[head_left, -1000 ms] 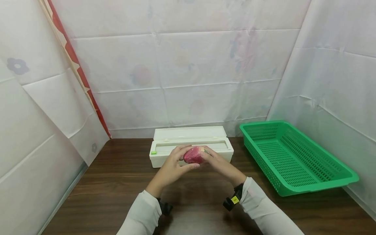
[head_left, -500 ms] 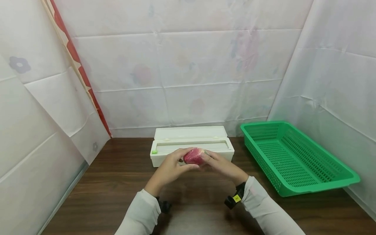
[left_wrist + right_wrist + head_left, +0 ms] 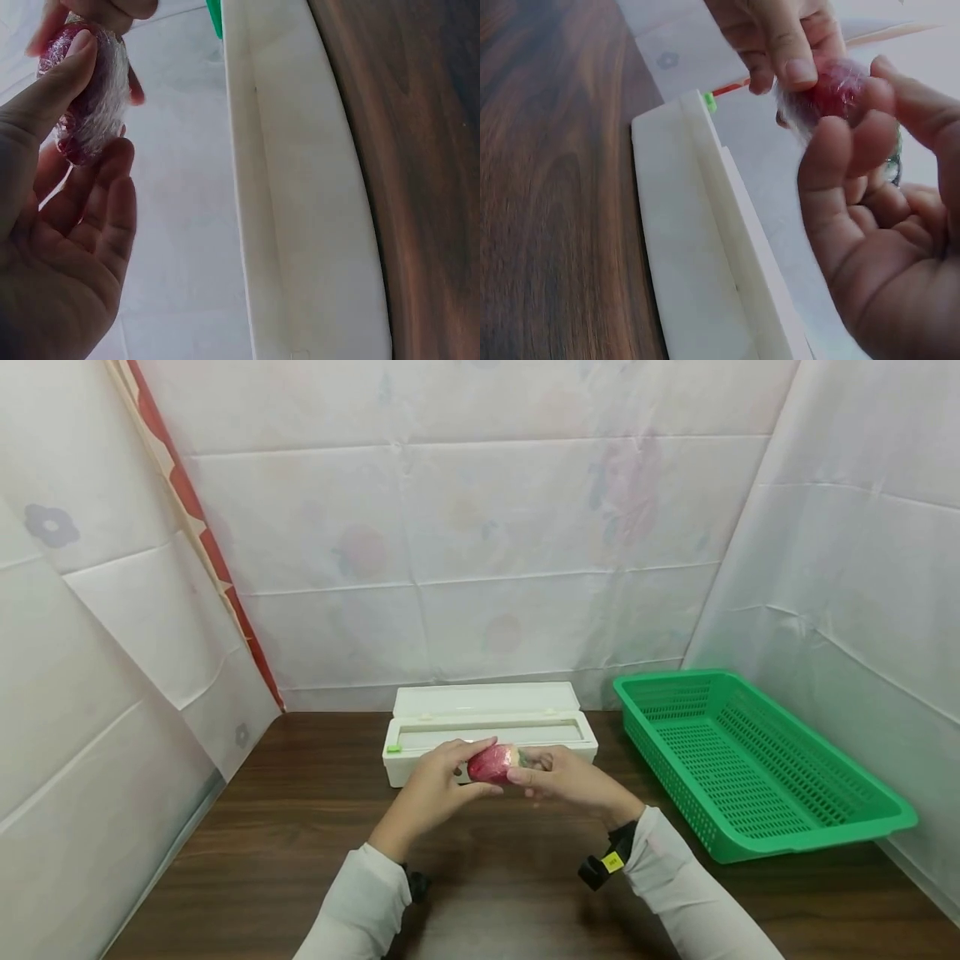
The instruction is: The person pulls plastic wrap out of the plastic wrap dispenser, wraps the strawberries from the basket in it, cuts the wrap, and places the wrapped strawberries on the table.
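Note:
A red, roundish piece of produce [image 3: 491,764], pale and green at its right end, is held up between both hands above the table. Clear cling film [image 3: 112,94] covers it, shiny and wrinkled in the left wrist view. My left hand [image 3: 435,792] grips its left side, thumb in front and fingers behind. With thumb and fingers, my right hand [image 3: 577,787] pinches the right end near the green part. Just behind the hands stands a long white cling film dispenser [image 3: 401,768], its lid [image 3: 487,697] raised and a small green slider [image 3: 393,749] at its left.
On the right of the brown wooden table [image 3: 300,827] stands a green perforated plastic basket [image 3: 750,777] with nothing in it. White patterned sheeting [image 3: 465,527] encloses the back and both sides.
My right hand has drawn slightly to the right, its thumb and fingers shifting on the produce. More of the pale and green end shows. The left hand keeps its grip nearly in place.

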The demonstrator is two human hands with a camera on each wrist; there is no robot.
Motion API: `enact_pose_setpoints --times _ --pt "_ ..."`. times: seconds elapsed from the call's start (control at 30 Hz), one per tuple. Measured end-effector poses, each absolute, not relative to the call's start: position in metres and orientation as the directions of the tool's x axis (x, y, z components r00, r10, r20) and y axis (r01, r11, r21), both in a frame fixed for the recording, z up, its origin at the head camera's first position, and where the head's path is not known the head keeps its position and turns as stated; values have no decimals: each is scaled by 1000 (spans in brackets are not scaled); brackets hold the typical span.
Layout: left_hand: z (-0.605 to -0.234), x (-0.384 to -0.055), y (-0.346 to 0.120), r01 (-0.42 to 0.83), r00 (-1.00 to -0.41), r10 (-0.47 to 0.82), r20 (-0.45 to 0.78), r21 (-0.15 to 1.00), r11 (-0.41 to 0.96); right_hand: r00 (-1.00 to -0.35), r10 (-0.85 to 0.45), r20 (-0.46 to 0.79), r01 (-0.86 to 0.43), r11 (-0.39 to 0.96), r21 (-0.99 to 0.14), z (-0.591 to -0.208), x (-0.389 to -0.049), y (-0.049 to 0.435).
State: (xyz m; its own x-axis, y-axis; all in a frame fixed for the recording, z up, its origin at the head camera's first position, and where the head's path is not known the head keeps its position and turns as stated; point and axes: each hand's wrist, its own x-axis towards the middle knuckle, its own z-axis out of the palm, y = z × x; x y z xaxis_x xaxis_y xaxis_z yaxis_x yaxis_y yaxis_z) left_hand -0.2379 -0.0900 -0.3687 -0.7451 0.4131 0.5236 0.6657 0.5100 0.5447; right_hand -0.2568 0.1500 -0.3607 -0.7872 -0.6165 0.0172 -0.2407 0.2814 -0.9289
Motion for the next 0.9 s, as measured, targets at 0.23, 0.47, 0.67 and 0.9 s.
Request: enact_pose_setpoints --times 0.23,0.47,0.67,0.9 --pt "-369 -240 -94 570 -821 335 463 706 420 -739 -674 23 -126 104 -987 -362 -258 156" --pt "-369 -242 -100 451 -868 348 355 857 251 -729 -682 59 -203 132 -970 -364 -256 162" --pt "-366 -243 -106 359 -888 367 276 915 182 -756 -643 118 -259 129 -957 -365 -258 161" --pt "-368 -244 -105 359 -896 345 279 912 196 -778 -603 178 -332 153 -931 -366 -259 160"
